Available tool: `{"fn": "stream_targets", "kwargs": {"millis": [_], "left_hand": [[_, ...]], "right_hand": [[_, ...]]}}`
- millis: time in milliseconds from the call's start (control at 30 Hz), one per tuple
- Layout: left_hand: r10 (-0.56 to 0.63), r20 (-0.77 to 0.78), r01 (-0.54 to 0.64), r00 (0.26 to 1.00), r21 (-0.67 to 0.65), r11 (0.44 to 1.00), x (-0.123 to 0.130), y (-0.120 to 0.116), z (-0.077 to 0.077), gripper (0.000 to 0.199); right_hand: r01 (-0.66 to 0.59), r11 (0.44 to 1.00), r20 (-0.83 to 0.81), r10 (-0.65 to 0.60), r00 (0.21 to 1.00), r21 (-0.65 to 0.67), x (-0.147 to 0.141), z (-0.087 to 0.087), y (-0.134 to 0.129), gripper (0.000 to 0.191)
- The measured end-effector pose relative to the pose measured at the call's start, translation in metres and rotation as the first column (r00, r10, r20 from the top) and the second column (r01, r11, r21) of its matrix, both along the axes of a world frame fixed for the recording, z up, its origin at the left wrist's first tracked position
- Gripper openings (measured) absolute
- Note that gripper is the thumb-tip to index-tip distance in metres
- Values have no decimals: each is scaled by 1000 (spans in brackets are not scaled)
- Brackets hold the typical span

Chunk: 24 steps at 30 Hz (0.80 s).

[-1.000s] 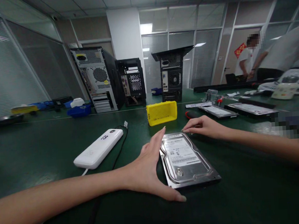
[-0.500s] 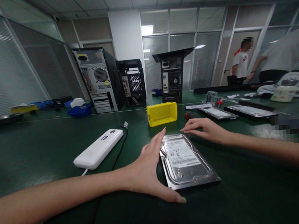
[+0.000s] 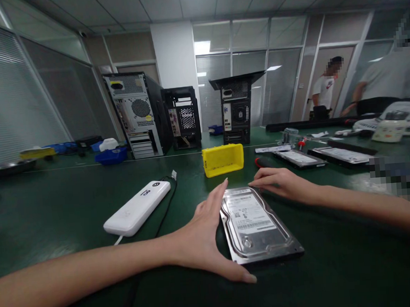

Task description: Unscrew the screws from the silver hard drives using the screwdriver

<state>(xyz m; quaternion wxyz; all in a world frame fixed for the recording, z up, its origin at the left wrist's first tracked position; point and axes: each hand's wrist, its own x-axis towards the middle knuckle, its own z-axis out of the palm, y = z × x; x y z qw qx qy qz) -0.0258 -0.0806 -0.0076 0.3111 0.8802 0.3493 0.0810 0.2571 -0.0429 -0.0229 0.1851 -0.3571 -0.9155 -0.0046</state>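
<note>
A silver hard drive (image 3: 255,225) with a white label lies flat on the green table in front of me. My left hand (image 3: 205,237) lies along its left side, thumb stretched toward the near edge and fingers toward the far left corner. The thumb and fingers are spread wide; the palm stands a little off the drive. At the far right corner is my right hand (image 3: 280,183), fingers stretched out with the tips by the drive's edge. Whether those tips press on it I cannot tell. Behind the drive stands a yellow plastic bin (image 3: 224,160), its open side facing me.
A white power bank (image 3: 137,209) with cables lies left. More hard drives (image 3: 298,157) (image 3: 343,154) and a red-and-black handled tool (image 3: 262,162) are at right. Computer cases (image 3: 141,116) (image 3: 183,117) (image 3: 236,109) stand behind, near a blue bin (image 3: 111,155). Two people are at back right.
The view has tilted up slightly, so everything sits a little lower. Both hands and the hard drive keep nearly the same positions. The people at back right have shifted a little.
</note>
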Motion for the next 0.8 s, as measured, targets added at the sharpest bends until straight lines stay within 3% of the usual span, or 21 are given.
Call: {"fn": "stream_targets", "kwargs": {"millis": [367,800], "left_hand": [[-10,-3,9,1000,-18,1000,-3,4,0,144],[-8,28,9,1000,-66,998,-3,3,0,146]], "right_hand": [[-63,998,20,63,998,10,7,-3,0,36],[-29,995,-52,34,998,96,10,-17,0,40]]}}
